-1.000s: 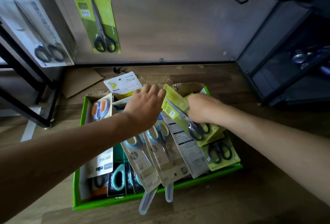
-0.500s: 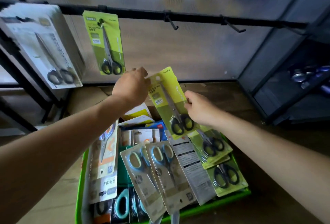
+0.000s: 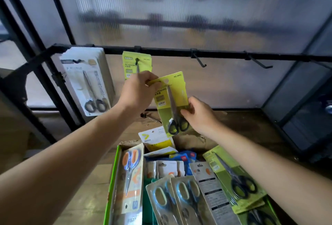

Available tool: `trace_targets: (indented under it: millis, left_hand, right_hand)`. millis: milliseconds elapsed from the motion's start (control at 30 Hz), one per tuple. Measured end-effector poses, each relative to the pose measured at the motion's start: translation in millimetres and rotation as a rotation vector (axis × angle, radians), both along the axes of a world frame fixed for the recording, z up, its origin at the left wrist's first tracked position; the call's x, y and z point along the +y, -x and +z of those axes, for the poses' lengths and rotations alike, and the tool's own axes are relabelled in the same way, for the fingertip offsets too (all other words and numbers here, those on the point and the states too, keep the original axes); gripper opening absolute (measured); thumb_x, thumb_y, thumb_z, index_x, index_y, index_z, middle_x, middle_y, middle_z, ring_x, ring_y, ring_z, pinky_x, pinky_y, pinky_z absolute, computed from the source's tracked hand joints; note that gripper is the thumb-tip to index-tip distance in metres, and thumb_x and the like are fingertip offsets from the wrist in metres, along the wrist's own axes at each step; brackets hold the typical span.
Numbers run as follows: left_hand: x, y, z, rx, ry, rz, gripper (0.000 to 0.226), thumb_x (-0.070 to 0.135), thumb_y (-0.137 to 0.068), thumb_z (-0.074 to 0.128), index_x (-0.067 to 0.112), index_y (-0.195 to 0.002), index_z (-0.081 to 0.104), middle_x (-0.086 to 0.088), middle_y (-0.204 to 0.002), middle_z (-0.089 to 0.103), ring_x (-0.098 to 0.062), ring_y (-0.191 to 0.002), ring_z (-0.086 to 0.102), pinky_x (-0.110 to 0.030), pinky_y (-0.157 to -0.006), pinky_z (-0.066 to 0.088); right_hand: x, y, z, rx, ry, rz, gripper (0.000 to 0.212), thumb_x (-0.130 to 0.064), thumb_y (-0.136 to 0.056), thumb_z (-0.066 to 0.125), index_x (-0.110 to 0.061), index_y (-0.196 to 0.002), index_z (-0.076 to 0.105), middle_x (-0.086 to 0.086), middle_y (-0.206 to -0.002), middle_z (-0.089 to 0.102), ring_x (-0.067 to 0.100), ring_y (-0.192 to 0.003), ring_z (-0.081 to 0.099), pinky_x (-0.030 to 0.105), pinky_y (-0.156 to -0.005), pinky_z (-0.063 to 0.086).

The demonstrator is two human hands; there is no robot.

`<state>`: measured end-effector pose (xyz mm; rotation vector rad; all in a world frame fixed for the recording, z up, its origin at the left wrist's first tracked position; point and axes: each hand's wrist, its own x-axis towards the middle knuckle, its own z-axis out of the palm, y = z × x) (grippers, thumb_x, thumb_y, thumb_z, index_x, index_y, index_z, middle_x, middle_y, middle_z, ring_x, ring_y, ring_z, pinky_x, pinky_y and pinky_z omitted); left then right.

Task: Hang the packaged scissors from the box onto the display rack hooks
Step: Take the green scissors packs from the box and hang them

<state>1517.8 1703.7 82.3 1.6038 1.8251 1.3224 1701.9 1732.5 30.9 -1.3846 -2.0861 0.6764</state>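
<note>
Aloft, scissors pack (image 3: 171, 99) between fingers (image 3: 186, 112)

Green carded scissors pack (image 3: 170, 102), black handles down, hang hole at top, tilted a little, held up just below the black rail (image 3: 224, 55); pinched at its top left corner by the left hand (image 3: 138, 93), gripped at its right edge by the right hand (image 3: 199, 115). On the rail, 1 matching green pack (image 3: 132, 63) hung on a hook, white packs (image 3: 88, 84) left of it, 2 bare hooks (image 3: 199, 61) to the right. Below, green box (image 3: 112, 180) crowded with more packs: blue, orange and black handles.
</note>
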Motion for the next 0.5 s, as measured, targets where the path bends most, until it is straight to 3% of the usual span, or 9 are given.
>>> trace_targets:
  millis: [133, 200, 333, 500]
  left_hand:
    - [-1, 17, 11, -0.003, -0.047, 0.052, 0.003, 0.017, -0.087, 0.069, 0.019, -0.087, 0.068, 0.01, -0.064, 0.06, -0.013, -0.051, 0.055, -0.028, -0.054, 0.048]
    - [0, 26, 13, -0.024, -0.051, 0.068, 0.004, 0.017, -0.086, 0.071, 0.019, -0.085, 0.068, 0.008, -0.064, 0.061, -0.015, -0.053, 0.055, -0.031, -0.058, 0.051]
    - [4, 42, 17, -0.149, -0.09, 0.107, 0.02, 0.015, -0.082, 0.074, 0.027, -0.073, 0.061, -0.001, -0.073, 0.066, -0.023, -0.069, 0.062, -0.048, -0.073, 0.058]
    - [14, 55, 23, -0.163, -0.113, 0.164, 0.01, 0.018, -0.084, 0.073, 0.015, -0.089, 0.065, -0.006, -0.086, 0.07, -0.025, -0.079, 0.067, -0.046, -0.076, 0.058]
  right_hand:
    - [13, 21, 7, -0.014, -0.037, 0.042, 0.005, -0.019, -0.094, 0.06, -0.021, -0.094, 0.056, -0.013, -0.08, 0.055, 0.009, -0.075, 0.052, 0.013, -0.055, 0.033]
    - [17, 30, 10, -0.022, -0.032, 0.053, 0.007, -0.019, -0.094, 0.061, -0.015, -0.1, 0.059, -0.007, -0.088, 0.061, 0.014, -0.082, 0.056, 0.018, -0.061, 0.039]
    - [22, 43, 18, 0.02, 0.009, 0.108, 0.016, -0.019, -0.096, 0.059, -0.012, -0.11, 0.06, 0.0, -0.102, 0.066, 0.018, -0.095, 0.06, 0.036, -0.085, 0.05]
    - [27, 64, 24, 0.039, 0.007, 0.104, 0.014, -0.019, -0.096, 0.057, -0.013, -0.109, 0.06, 0.0, -0.102, 0.067, 0.019, -0.095, 0.061, 0.036, -0.083, 0.05]
